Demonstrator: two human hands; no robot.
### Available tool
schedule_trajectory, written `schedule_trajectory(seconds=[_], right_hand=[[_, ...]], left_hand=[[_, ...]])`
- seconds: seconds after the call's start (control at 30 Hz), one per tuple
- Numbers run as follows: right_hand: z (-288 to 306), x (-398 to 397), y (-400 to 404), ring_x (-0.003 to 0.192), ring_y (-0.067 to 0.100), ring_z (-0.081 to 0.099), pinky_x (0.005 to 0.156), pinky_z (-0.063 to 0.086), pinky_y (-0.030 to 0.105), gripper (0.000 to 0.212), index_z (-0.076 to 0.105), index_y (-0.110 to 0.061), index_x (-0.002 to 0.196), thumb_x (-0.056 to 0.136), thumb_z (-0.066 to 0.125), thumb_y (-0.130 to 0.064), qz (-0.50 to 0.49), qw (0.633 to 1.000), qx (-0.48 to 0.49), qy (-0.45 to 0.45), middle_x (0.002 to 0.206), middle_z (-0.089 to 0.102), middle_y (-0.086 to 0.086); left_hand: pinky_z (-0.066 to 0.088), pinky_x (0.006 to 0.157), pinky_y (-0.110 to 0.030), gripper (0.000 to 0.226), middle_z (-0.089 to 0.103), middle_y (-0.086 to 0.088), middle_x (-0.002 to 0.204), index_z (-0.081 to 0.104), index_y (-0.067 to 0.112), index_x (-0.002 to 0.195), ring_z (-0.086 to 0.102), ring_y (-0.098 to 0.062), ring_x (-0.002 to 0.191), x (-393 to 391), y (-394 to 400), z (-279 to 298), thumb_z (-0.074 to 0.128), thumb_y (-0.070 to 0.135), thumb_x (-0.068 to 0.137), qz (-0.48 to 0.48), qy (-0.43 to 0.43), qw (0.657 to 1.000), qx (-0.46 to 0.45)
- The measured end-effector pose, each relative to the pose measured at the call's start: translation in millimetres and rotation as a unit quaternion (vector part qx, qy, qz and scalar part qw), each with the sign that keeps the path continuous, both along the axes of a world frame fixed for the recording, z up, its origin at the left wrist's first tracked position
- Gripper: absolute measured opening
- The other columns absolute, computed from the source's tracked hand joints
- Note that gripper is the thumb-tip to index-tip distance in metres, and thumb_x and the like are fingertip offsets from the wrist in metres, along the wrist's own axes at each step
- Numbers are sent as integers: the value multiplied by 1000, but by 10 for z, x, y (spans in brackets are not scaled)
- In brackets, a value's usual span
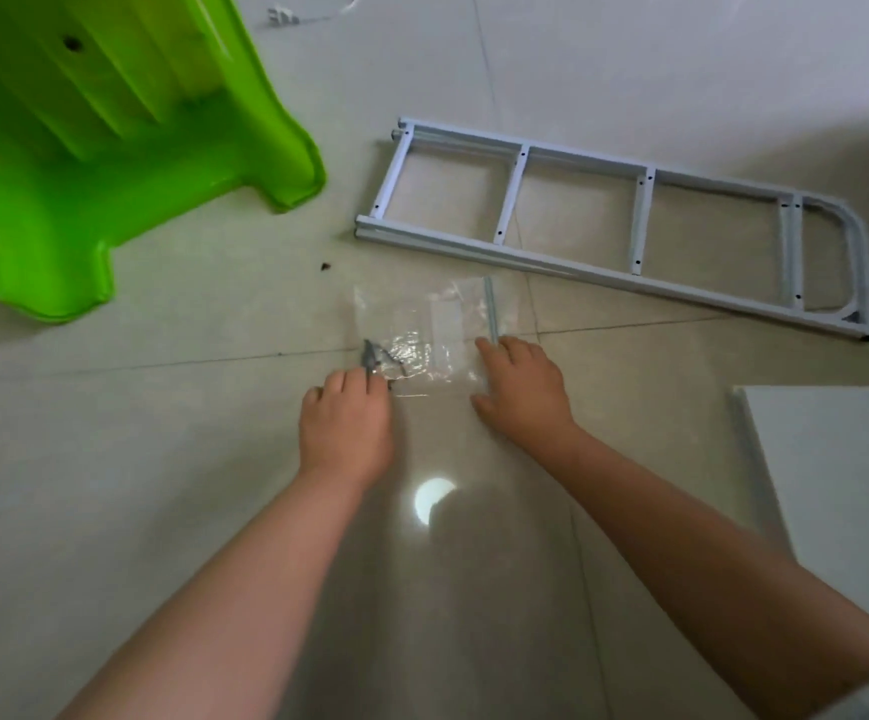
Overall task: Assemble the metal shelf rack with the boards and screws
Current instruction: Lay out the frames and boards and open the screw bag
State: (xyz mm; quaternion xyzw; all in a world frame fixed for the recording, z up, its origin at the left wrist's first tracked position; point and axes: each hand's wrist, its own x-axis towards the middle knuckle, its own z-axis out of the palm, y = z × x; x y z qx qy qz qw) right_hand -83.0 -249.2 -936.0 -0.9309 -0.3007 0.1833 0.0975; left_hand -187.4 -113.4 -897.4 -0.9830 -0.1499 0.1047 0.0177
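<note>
Evidently the work is at its very start: the hardware is being got out of its packet before any part is joined, and the next move, as I judge it, calls for picking the screws free, laying them where they cannot roll off, then bringing the frame and a board together

Going from left to right, a green plastic stool stands on the tiled floor at the far left, apart from the work. The left hand lies knuckles up at the near left corner of the clear plastic bag, its fingers curled down over the small dark screws heaped there; it seems to pinch at them or at the bag's corner, though the fingertips are hidden and I cannot tell which. The bag lies flat on the floor between the two hands. The right hand rests on the bag's right edge with fingers fairly straight, pressing it down, fingertips touching a thin grey rod, perhaps a tool. Beyond the bag the white metal side frame lies flat, untouched, and a white board lies at the right edge, well clear of both hands
</note>
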Motion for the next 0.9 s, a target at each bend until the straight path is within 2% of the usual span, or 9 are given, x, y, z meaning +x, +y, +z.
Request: schedule_trajectory(seconds=[0.17, 0.27, 0.33, 0.4, 0.5, 0.6, 0.67, 0.77, 0.9], right_hand=[[-112, -78, 216, 124, 26, 35, 99, 34, 34, 39, 42, -16, 133, 93, 42, -17, 10, 1000, -28, -6, 137, 41, 4], [-130, -100, 204, 113, 24, 44, 91, 35, 30, 30, 58, -12, 117, 94, 39, -14, 32, 997, -32, -60, 123, 54, 3], [-112, -135, 213, 109, 25, 48, 89, 33, 29, 28, 62, -10, 112, 92, 41, -9, 33, 996, -30, -76, 116, 59, 4], [-42, -215, 259, 98, 29, 55, 84, 38, 33, 20, 68, -6, 98, 85, 53, -4, 37, 994, -23, -96, 102, 65, 8], [67, -343, 349, 58, 30, 60, 54, 48, 33, 18, 66, -5, 62, 54, 77, 7, 52, 991, 32, -116, 64, 65, 9], [252, -576, 488, 74, 32, 59, 62, 47, 36, 5, 67, -2, 78, 77, 63, 0, 37, 994, 61, -85, 79, 65, 11], [355, -726, 542, 90, 28, 56, 75, 43, 33, 20, 64, -2, 95, 92, 46, -9, 13, 998, 55, -41, 97, 62, 11], [596, -970, 560, 94, 26, 56, 74, 37, 26, 22, 64, 0, 98, 92, 45, -10, 4, 997, 81, 16, 101, 62, 12], [947, -1324, 340, 95, 25, 57, 77, 39, 23, 21, 64, 1, 99, 91, 47, -7, -47, 994, 81, 53, 104, 63, 13]], left_hand=[[44, 43, -23, 32, 61, -6, 60, 60, 11, 54, 61, -25, 53, -337, 379, -89, 29, 17, 53, 28, 6, 999, 14], [45, 42, -25, 14, 63, -8, 62, 64, 9, 56, 62, -26, 53, -456, 546, -24, 53, 16, 51, 25, 55, 998, 8], [46, 42, -26, 28, 64, -10, 63, 64, 7, 58, 63, -27, 54, -520, 626, -4, 77, 6, 33, 42, 43, 998, 0], [51, 58, -32, 34, 66, -12, 87, 67, 5, 80, 65, -29, 78, -563, 657, 91, 80, 6, 48, 62, 54, 997, 5], [39, 91, -31, 35, 45, -5, 129, 45, 13, 126, 42, -24, 121, -683, 730, 103, 44, 13, 90, 63, 78, 995, -28], [36, 96, -31, 43, 39, -3, 135, 35, 16, 134, 36, -22, 126, -748, 843, 153, 46, 28, 94, 41, 67, 995, -61], [33, 101, -32, 59, 33, -4, 141, 27, 17, 139, 32, -22, 130, -747, 861, 173, 53, 37, 90, 19, 74, 992, -103], [30, 104, -32, 75, 28, -4, 145, 19, 23, 144, 28, -22, 134, -736, 778, 216, 58, 45, 84, 2, 82, 984, -158], [35, 93, -27, 34, 49, -2, 129, 52, 22, 126, 42, -21, 122, -826, 600, 291, 40, 31, 96, -46, 42, 981, -184]])
